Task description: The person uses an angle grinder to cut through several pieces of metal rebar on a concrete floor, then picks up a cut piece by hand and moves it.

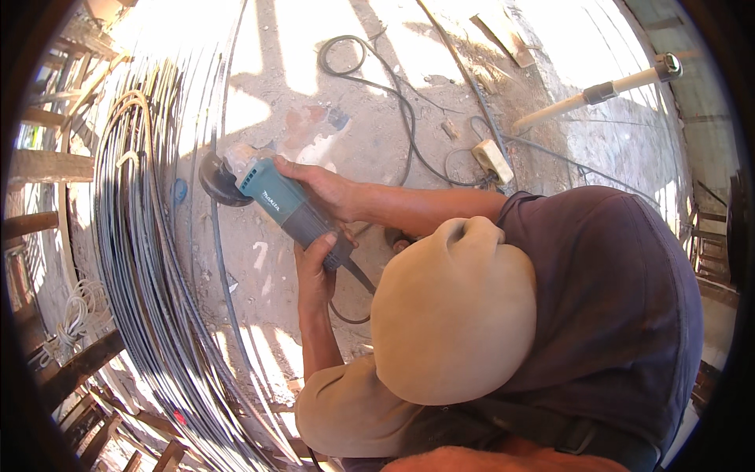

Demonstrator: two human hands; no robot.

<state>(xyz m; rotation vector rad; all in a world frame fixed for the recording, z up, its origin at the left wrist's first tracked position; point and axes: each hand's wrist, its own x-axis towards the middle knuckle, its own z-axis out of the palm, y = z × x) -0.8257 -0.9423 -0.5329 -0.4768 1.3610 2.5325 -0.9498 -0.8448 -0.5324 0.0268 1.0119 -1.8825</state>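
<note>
A teal and black angle grinder (287, 204) is held low over the dusty floor by both hands. My right hand (326, 189) is wrapped round its body near the gear head, with the thumb on top. My left hand (317, 259) grips the black rear end. At the left end sits a dark round guard (220, 179); the disc's edge cannot be made out. Beneath the guard runs a long thin steel bar (219, 252); whether the disc touches it, I cannot tell. The grinder's cord (360, 279) loops from its rear and goes behind a tan cloth-covered bulge (452, 315).
A thick bundle of bent steel rods (145, 236) lies left. Black cable (405, 110) winds across the floor to a pale socket block (493, 161). A pale pipe (594, 98) lies upper right. Coiled white cord (79, 315) and timber pieces (51, 167) line the left edge.
</note>
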